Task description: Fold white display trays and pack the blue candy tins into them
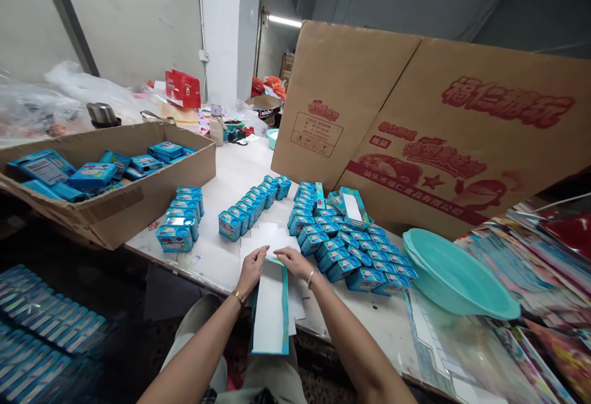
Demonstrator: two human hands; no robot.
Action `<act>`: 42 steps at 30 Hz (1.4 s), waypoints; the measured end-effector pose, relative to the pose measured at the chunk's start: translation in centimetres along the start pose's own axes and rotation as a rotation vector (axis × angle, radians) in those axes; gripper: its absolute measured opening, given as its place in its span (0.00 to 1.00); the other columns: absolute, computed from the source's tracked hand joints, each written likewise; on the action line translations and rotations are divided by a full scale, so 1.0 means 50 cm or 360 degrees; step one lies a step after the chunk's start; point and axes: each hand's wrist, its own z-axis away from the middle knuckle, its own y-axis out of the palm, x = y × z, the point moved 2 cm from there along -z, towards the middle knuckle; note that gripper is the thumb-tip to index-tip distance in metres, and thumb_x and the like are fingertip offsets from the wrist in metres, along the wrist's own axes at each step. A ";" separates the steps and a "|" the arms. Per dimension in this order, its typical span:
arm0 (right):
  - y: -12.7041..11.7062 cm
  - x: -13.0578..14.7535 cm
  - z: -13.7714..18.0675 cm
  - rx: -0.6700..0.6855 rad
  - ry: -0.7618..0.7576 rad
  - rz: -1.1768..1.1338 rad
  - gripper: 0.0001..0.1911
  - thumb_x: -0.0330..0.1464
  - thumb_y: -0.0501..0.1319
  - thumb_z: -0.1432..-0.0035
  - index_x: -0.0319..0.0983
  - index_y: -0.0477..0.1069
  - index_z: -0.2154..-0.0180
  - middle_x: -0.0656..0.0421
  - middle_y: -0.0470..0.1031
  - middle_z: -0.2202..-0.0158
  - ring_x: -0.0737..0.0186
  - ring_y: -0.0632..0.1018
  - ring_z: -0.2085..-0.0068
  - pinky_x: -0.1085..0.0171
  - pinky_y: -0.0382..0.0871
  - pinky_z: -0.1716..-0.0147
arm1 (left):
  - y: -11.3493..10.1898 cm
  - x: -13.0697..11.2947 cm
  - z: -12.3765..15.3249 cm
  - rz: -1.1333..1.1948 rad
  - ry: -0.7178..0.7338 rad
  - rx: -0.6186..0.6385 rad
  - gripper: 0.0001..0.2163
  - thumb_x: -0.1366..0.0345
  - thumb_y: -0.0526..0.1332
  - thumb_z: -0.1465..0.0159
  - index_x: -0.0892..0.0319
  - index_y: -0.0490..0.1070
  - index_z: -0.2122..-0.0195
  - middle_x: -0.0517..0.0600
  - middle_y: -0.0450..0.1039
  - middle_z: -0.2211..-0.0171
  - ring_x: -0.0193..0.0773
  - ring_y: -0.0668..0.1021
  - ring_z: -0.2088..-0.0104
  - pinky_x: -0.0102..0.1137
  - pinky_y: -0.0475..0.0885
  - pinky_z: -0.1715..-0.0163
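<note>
Blue-edged carton (271,311), its long white panel facing up, lies between the person's forearms, its lower end reaching out past the near edge of the bench (369,324) above the lap. Its far end sits over white card sheets (265,238) spread on the bench, just in from that near edge. The left hand (253,265) is at the carton's far left side, fingers held close together, slightly bent and reaching forward, their tips at the far end of the panel; its thumb is hard to make out, so whether it pinches the card is unclear. The right hand (294,260) comes in from the other side with fingers stretched nearly straight and touching the far end too; how firmly it grips, if at all, does not show. A narrow gap parts the fingertips of the two hands. Rows of small blue boxes (252,207) stand beyond and to either side, the biggest group to the right, with a turquoise basin (462,274) nearer the bench's right edge. Behind that group rises a large brown carton (360,102); at the bench's left edge, a cardboard tray (184,167) holds more blue boxes.
</note>
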 end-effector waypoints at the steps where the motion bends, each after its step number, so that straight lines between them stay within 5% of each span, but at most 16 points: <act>1: -0.013 0.008 -0.006 0.0085 0.0046 0.0086 0.16 0.42 0.60 0.44 0.40 0.78 0.60 0.54 0.77 0.59 0.55 0.75 0.53 0.59 0.68 0.51 | 0.001 -0.004 0.001 -0.0011 -0.0001 0.0016 0.23 0.47 0.58 0.39 0.62 0.77 0.53 0.58 0.76 0.49 0.48 0.75 0.45 0.42 0.65 0.42; 6: -0.033 0.024 -0.040 0.0413 0.0321 0.0105 0.18 0.47 0.66 0.50 0.39 0.79 0.66 0.62 0.73 0.78 0.62 0.75 0.77 0.62 0.73 0.72 | 0.003 -0.016 0.002 -0.0018 -0.0012 0.0124 0.26 0.47 0.58 0.39 0.62 0.75 0.49 0.58 0.71 0.42 0.46 0.69 0.39 0.41 0.59 0.37; 14: -0.020 0.026 -0.051 0.0524 0.0567 0.0068 0.31 0.57 0.59 0.48 0.37 0.77 0.60 0.62 0.70 0.84 0.61 0.75 0.80 0.65 0.71 0.80 | 0.012 -0.004 -0.005 -0.0027 0.0002 0.0150 0.27 0.46 0.56 0.37 0.60 0.70 0.44 0.56 0.62 0.36 0.44 0.61 0.34 0.40 0.53 0.34; 18: -0.038 0.038 -0.045 0.0631 0.0507 0.0159 0.28 0.54 0.58 0.44 0.37 0.77 0.59 0.61 0.74 0.79 0.64 0.76 0.77 0.67 0.72 0.76 | 0.008 0.009 -0.013 0.0119 -0.0014 0.0132 0.27 0.46 0.59 0.39 0.62 0.74 0.48 0.59 0.70 0.42 0.47 0.69 0.39 0.43 0.58 0.36; 23: -0.016 0.069 -0.031 0.0578 -0.0047 0.1179 0.16 0.42 0.57 0.37 0.39 0.76 0.56 0.55 0.80 0.63 0.59 0.79 0.62 0.66 0.71 0.65 | 0.003 0.021 -0.017 0.0406 -0.0125 0.0028 0.31 0.47 0.64 0.43 0.65 0.70 0.45 0.63 0.74 0.47 0.50 0.74 0.43 0.45 0.66 0.41; 27: 0.034 0.092 -0.028 0.0525 -0.0127 0.1480 0.13 0.29 0.58 0.41 0.33 0.72 0.54 0.43 0.77 0.54 0.47 0.78 0.53 0.55 0.69 0.55 | 0.003 0.022 -0.018 0.0330 -0.0096 0.0017 0.30 0.47 0.65 0.43 0.64 0.71 0.46 0.61 0.73 0.46 0.49 0.73 0.43 0.44 0.64 0.40; 34: 0.061 0.103 -0.025 0.0506 -0.0123 0.1668 0.15 0.26 0.52 0.37 0.34 0.66 0.49 0.42 0.77 0.54 0.51 0.79 0.53 0.56 0.71 0.56 | 0.017 0.011 -0.017 0.0077 -0.0070 -0.0015 0.29 0.47 0.61 0.41 0.63 0.69 0.45 0.60 0.73 0.45 0.48 0.74 0.44 0.42 0.65 0.41; 39: 0.049 0.089 -0.013 0.0339 0.0071 0.1676 0.15 0.24 0.51 0.38 0.31 0.64 0.49 0.39 0.77 0.56 0.49 0.80 0.54 0.55 0.72 0.57 | -0.024 -0.028 -0.029 -0.0214 -0.0093 0.0282 0.26 0.49 0.61 0.41 0.62 0.71 0.47 0.60 0.74 0.46 0.49 0.75 0.46 0.40 0.69 0.46; 42: 0.025 0.068 0.027 0.0240 0.0216 0.1638 0.15 0.24 0.55 0.40 0.30 0.66 0.50 0.39 0.78 0.58 0.48 0.80 0.56 0.57 0.71 0.60 | -0.071 -0.058 -0.018 -0.1056 0.0104 0.0740 0.23 0.62 0.64 0.44 0.61 0.70 0.47 0.61 0.76 0.50 0.51 0.78 0.51 0.41 0.71 0.52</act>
